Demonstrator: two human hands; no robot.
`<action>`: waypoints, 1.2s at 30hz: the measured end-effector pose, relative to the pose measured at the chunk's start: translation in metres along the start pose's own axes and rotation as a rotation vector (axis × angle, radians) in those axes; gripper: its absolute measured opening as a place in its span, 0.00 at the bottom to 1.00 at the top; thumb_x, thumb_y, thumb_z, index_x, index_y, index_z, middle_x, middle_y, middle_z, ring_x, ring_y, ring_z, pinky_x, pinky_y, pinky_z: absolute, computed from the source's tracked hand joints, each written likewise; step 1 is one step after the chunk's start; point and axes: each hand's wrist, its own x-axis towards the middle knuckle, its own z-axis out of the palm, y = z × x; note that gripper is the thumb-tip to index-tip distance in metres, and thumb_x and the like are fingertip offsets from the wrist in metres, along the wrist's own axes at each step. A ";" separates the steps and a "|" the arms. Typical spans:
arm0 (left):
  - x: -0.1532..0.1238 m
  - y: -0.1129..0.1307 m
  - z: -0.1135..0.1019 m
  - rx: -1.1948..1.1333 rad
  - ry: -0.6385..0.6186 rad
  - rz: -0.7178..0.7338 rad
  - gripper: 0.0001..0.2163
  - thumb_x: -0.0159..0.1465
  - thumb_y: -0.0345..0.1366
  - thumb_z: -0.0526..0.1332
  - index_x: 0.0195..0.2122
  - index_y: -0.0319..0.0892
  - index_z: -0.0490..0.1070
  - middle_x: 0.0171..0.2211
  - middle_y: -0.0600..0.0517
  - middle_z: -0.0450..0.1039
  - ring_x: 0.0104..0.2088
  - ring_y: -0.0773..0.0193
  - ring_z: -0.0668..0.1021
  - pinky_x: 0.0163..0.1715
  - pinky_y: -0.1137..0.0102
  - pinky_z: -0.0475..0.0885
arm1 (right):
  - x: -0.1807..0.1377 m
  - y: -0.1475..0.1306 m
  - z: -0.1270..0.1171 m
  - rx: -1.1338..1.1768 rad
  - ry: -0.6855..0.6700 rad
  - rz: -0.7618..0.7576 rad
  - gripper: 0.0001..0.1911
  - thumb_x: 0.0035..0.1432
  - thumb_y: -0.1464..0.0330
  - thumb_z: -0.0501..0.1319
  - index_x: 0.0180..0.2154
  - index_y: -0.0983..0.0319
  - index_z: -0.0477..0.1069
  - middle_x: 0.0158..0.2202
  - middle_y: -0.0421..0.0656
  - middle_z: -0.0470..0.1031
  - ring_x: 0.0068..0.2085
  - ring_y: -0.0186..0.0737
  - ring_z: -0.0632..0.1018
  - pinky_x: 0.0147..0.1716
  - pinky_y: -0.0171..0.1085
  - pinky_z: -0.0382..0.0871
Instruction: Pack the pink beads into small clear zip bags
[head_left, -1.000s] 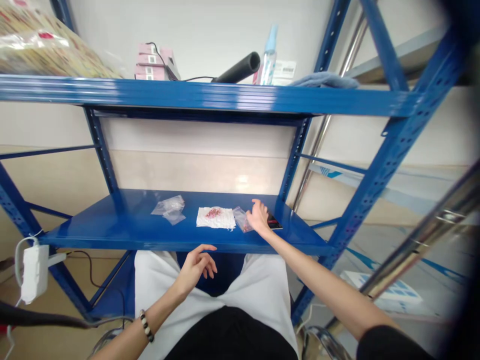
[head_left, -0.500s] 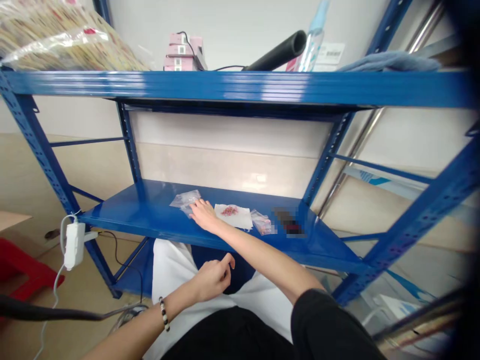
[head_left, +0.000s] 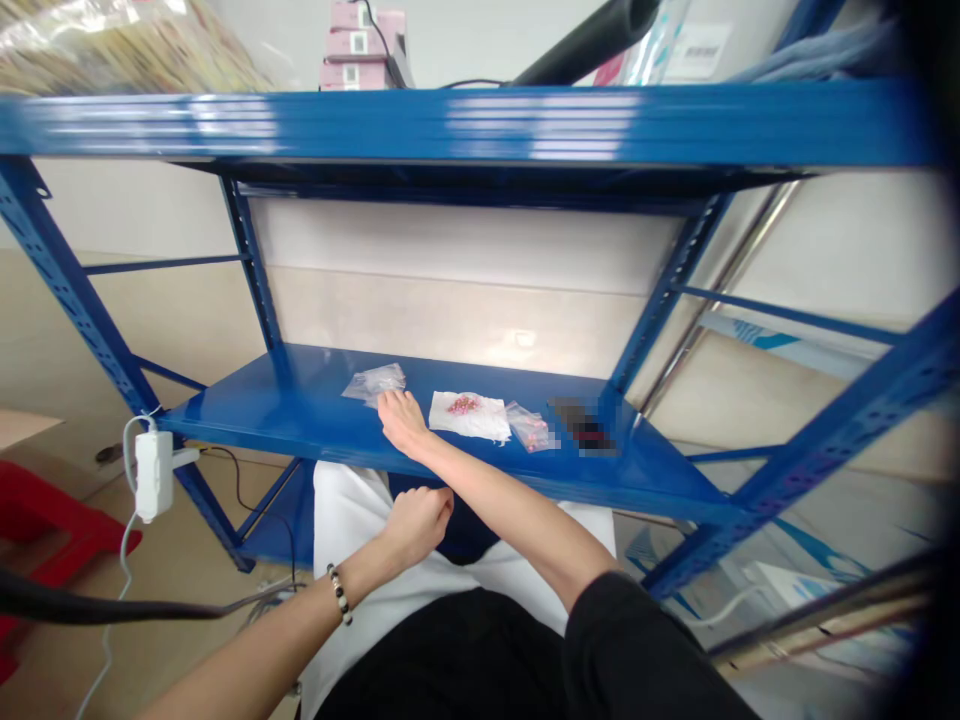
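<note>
On the blue shelf, my right hand (head_left: 405,422) reaches across to the near edge of a clear plastic bag (head_left: 369,384). Its fingers are drawn together and bent down; whatever lies beneath their tips is hidden. My left hand (head_left: 418,522), with a beaded bracelet (head_left: 339,594) on the wrist, is closed over my lap in front of the shelf edge. Anything inside its curled fingers is too small to make out. Right of my right hand lies a white cloth or paper (head_left: 480,423) bearing a heap of small pink and red pieces (head_left: 463,404). A second clear bag (head_left: 531,428) contains pinkish bits.
A blurred-out dark object (head_left: 585,425) lies at the shelf's right. Overhead runs the upper shelf beam (head_left: 390,125), with pink boxes (head_left: 357,55) and a black tube (head_left: 577,45) above it. A white power strip (head_left: 154,475) hangs by the left post.
My right hand's fingers have gone from spread over the left bag to bunched at its near edge. My left hand has closed tighter. The view has tipped downward.
</note>
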 end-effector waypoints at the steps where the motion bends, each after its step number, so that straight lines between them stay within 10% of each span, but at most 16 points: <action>1: -0.001 0.000 0.000 -0.018 0.000 -0.009 0.12 0.65 0.31 0.49 0.36 0.45 0.73 0.33 0.48 0.78 0.36 0.53 0.80 0.36 0.65 0.68 | -0.006 0.000 -0.007 0.010 0.056 0.006 0.12 0.58 0.77 0.57 0.45 0.67 0.69 0.45 0.54 0.73 0.48 0.49 0.71 0.48 0.44 0.62; 7: -0.003 -0.008 0.000 -0.570 0.231 -0.013 0.12 0.68 0.37 0.49 0.43 0.43 0.70 0.37 0.48 0.76 0.38 0.58 0.77 0.38 0.67 0.69 | -0.059 0.000 -0.061 0.540 0.360 0.159 0.08 0.68 0.71 0.46 0.38 0.60 0.62 0.39 0.46 0.72 0.40 0.43 0.72 0.42 0.41 0.65; 11: 0.009 -0.015 -0.007 -1.079 0.377 -0.054 0.16 0.67 0.47 0.51 0.44 0.40 0.69 0.39 0.47 0.75 0.36 0.60 0.76 0.32 0.70 0.69 | -0.118 0.001 -0.093 1.112 0.282 0.264 0.07 0.68 0.63 0.49 0.37 0.58 0.60 0.30 0.39 0.71 0.31 0.37 0.74 0.33 0.36 0.68; 16: 0.015 -0.015 -0.015 -1.379 0.026 -0.034 0.23 0.61 0.55 0.59 0.27 0.36 0.70 0.23 0.51 0.71 0.25 0.66 0.73 0.28 0.71 0.68 | -0.188 0.008 -0.096 1.450 0.131 0.473 0.10 0.65 0.58 0.54 0.37 0.58 0.59 0.20 0.33 0.66 0.17 0.34 0.69 0.19 0.32 0.63; 21: 0.010 -0.003 -0.001 -1.488 -0.222 0.044 0.27 0.64 0.58 0.52 0.34 0.34 0.72 0.27 0.44 0.75 0.26 0.60 0.78 0.24 0.70 0.69 | -0.221 0.025 -0.063 1.339 0.256 0.648 0.12 0.62 0.58 0.57 0.35 0.58 0.59 0.18 0.31 0.62 0.16 0.31 0.65 0.14 0.30 0.58; 27: 0.013 -0.013 0.002 -1.305 -0.195 0.090 0.15 0.62 0.47 0.60 0.32 0.38 0.69 0.27 0.48 0.75 0.25 0.65 0.77 0.23 0.74 0.68 | -0.222 0.044 -0.034 1.146 0.147 0.565 0.08 0.64 0.60 0.51 0.35 0.57 0.60 0.22 0.35 0.64 0.19 0.35 0.67 0.17 0.33 0.63; 32: 0.012 -0.012 -0.006 -1.073 -0.062 0.081 0.10 0.60 0.39 0.60 0.26 0.38 0.67 0.22 0.52 0.72 0.22 0.69 0.73 0.22 0.75 0.66 | -0.222 0.028 -0.049 0.644 0.330 0.410 0.08 0.62 0.71 0.53 0.43 0.59 0.65 0.41 0.46 0.70 0.44 0.44 0.73 0.45 0.44 0.69; 36: 0.000 -0.008 -0.008 -0.852 0.004 0.187 0.04 0.56 0.32 0.59 0.25 0.38 0.69 0.22 0.54 0.72 0.23 0.69 0.73 0.26 0.74 0.68 | -0.230 0.009 -0.062 0.478 0.223 0.126 0.16 0.63 0.76 0.50 0.50 0.60 0.65 0.47 0.49 0.67 0.48 0.45 0.70 0.49 0.43 0.66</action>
